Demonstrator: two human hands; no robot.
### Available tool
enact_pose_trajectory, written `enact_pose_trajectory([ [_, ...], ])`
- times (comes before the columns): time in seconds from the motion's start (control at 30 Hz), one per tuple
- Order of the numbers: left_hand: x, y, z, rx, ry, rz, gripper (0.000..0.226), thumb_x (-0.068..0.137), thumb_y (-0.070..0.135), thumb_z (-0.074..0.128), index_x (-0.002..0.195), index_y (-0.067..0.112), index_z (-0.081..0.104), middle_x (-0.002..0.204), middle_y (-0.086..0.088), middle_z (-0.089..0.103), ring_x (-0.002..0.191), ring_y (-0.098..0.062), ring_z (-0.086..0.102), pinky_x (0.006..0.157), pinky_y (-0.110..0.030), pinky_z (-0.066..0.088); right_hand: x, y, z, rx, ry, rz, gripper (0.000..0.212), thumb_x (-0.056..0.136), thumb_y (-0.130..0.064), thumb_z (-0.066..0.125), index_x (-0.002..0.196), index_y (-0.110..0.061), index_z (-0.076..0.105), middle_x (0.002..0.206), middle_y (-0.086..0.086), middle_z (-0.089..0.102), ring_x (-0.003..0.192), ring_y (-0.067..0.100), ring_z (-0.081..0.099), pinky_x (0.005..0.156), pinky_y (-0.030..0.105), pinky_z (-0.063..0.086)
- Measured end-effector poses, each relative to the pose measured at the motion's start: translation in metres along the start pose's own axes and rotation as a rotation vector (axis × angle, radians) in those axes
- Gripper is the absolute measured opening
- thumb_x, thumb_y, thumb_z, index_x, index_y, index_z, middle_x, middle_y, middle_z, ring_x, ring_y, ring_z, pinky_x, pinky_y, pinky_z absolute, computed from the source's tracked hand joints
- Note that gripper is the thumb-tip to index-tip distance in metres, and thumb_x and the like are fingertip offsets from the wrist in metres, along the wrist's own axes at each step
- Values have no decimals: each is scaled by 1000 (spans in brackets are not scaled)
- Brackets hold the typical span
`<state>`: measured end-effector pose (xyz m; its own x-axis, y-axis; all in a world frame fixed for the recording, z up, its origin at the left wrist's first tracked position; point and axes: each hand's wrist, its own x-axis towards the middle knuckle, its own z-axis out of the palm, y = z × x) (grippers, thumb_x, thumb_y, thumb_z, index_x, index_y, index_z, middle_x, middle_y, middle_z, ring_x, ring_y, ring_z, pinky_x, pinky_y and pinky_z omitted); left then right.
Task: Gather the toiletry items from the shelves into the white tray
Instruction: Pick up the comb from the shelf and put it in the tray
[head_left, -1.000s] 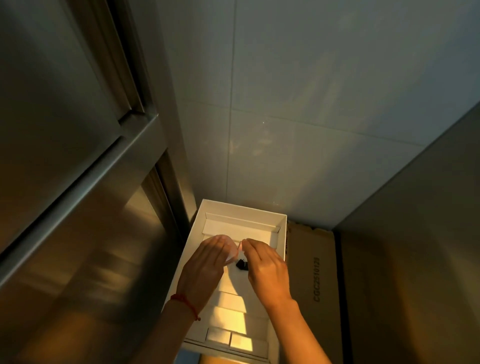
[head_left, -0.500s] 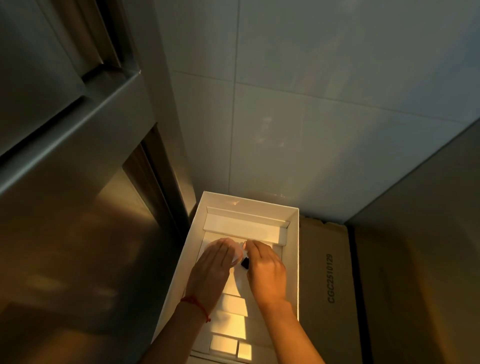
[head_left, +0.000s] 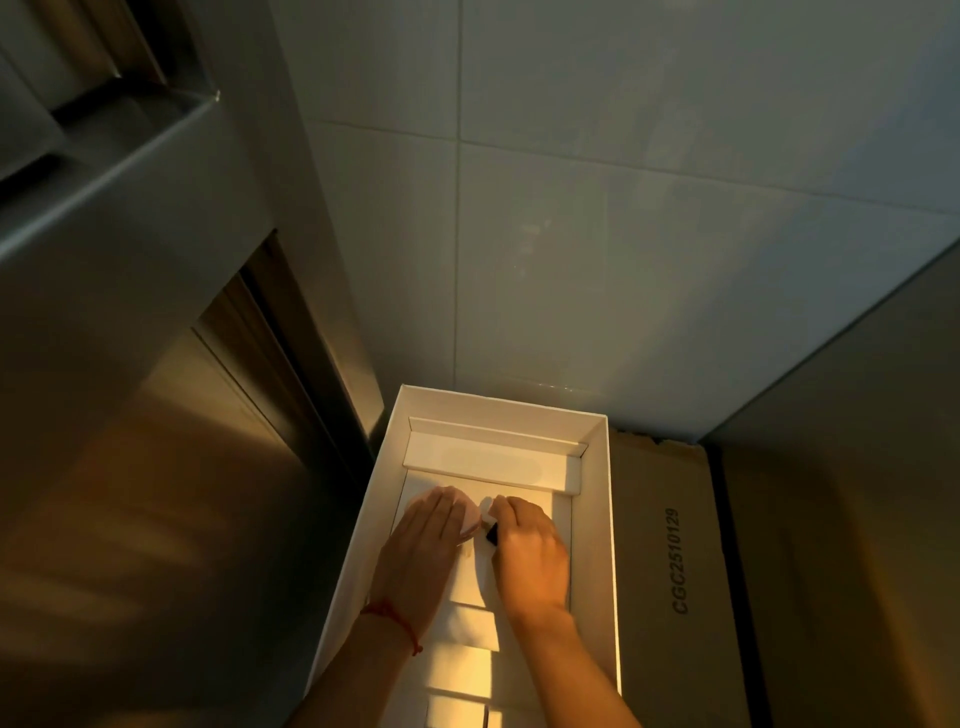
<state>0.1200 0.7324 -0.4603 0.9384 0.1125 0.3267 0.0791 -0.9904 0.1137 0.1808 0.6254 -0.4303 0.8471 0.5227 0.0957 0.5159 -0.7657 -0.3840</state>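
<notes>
At the far left stands a brushed-metal cabinet face (head_left: 156, 467) with a dark gap; no shelf contents show there, so what is left to collect cannot be judged from here. Beside it lies the long white cardboard tray (head_left: 597, 519), set against the pale tiled wall (head_left: 623, 234), with a raised white insert at its far end and a row of flat white packets (head_left: 467, 670) along its floor near the wrists. Those packets suggest part of the gathering is already done.

The left hand (head_left: 421, 551), a red thread bracelet (head_left: 395, 618) at its wrist, rests flat with nearly straight fingers over a small pale pink item (head_left: 470, 519) on the tray floor. The right hand (head_left: 530, 551) curls its fingers around a small white-and-black item (head_left: 490, 527) just beside the pink one, apparently settling it in place.

To the right, touching the tray, is a brown cardboard box printed with a code (head_left: 675, 561).
</notes>
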Motion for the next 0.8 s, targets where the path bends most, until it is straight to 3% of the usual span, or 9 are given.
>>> enact_pose_trajectory([
  [0.13,-5,-3,3,-12,-37,-5,64,26,11,96,85,0,75,91,-15,73,81,-27,71,63,-41,57,0,5,10,-36,-44,33,47,29,-7,94,69,-12,72,66,3,67,56,17,65,51,23,54],
  [0.23,-9,-5,7,-55,-72,-15,65,26,12,96,86,-1,75,91,-15,73,81,-27,72,62,-41,57,-4,6,14,-39,-161,68,30,64,-11,84,92,-7,72,91,8,69,85,25,67,75,30,54],
  [0.33,-11,-5,9,-93,-100,-28,66,25,16,97,84,0,75,90,-14,73,80,-27,72,63,-40,56,-6,7,16,-40,-151,78,29,59,-9,86,85,-4,73,84,12,70,77,27,69,69,30,56],
  [0.4,-12,-6,13,-95,-90,-28,66,26,17,97,86,0,75,91,-15,73,81,-27,71,75,-40,53,-5,7,17,-27,-131,58,31,57,-11,88,83,-5,72,83,11,70,76,25,68,68,28,55],
  [0.5,-13,-6,17,-86,-107,-20,65,29,19,96,87,1,75,92,-14,73,82,-27,71,80,-37,51,-5,10,19,-20,-174,23,35,88,-19,64,120,-7,60,125,11,58,118,24,53,100,27,40],
  [0.57,-13,-5,18,-69,-158,-9,65,26,20,96,84,1,75,89,-14,73,79,-26,72,65,-37,57,-4,10,17,-49,-157,16,47,74,-21,79,116,-5,64,121,9,63,116,22,57,98,25,43],
  [0.63,-12,-5,18,-38,-200,1,65,22,19,96,81,0,75,86,-15,73,77,-27,72,57,-38,57,-3,7,14,-72,-77,-7,59,29,-19,97,82,-5,75,89,6,74,84,19,71,73,24,55],
  [0.67,-11,-5,18,-27,-223,5,65,21,19,96,80,0,75,85,-16,73,76,-27,72,56,-38,57,-3,5,14,-63,-38,-30,61,19,-16,98,74,-5,76,81,5,74,76,19,72,66,25,56],
  [0.8,-6,-3,12,-12,-264,-6,64,25,20,97,80,-2,75,86,-17,73,77,-29,72,57,-39,58,-4,6,14,-85,-18,-37,62,20,-17,98,78,-7,76,82,5,74,77,19,72,66,26,56],
])
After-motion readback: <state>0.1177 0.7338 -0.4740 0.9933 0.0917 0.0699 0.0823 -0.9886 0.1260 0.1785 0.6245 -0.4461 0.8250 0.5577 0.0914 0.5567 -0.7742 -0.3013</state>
